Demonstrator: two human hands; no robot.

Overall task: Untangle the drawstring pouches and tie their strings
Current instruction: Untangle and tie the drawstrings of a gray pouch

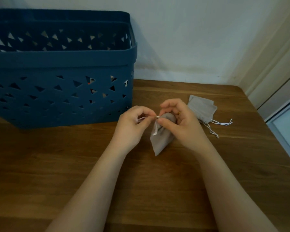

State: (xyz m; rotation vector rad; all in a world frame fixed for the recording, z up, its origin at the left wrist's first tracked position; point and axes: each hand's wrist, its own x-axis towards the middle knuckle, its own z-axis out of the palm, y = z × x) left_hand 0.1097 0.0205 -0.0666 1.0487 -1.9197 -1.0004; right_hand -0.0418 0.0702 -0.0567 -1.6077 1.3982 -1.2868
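Pinching the thin white drawstring (155,127), the left hand (135,126) is tugging toward nine o'clock while the right hand (181,122) is gripping the limp grey pouch (159,141) at its neck.

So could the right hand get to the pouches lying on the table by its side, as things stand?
Probably yes. The stacked pouches lie just beyond the right hand on the bare table with nothing between them, but that hand is gripping the held pouch and would have to let go first.
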